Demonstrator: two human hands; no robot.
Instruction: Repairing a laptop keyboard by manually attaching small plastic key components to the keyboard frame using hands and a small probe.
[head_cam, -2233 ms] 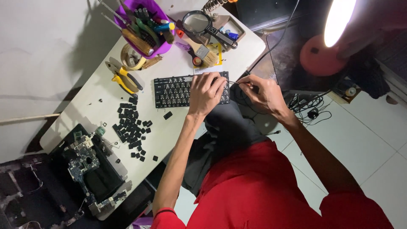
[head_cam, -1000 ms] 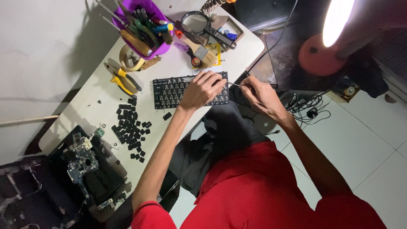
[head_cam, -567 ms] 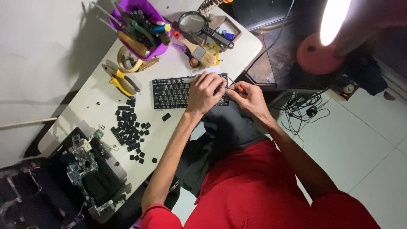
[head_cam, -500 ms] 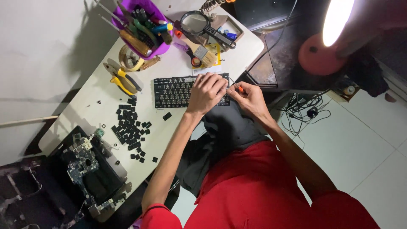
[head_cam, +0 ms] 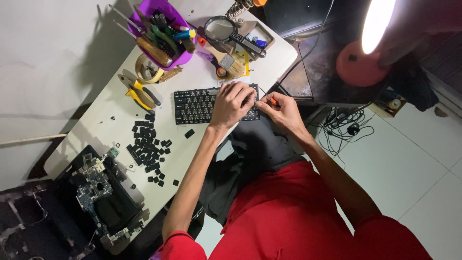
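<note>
Keyboard (head_cam: 202,105) lies flat on the white worktop (head_cam: 202,144). We press it down with our left hand (head_cam: 232,102), fingers curled, while our right hand (head_cam: 284,110) pinches a thin tool (head_cam: 268,97) low, levering gently at its right end.

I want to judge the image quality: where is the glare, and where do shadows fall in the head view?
Head view: the lamp at top right is blown out to white; tool cup and pliers cast hard shadows leftward on the white table; left hand, right hand and keyboard are well lit and sharp; the lower left corner is dark.
</note>
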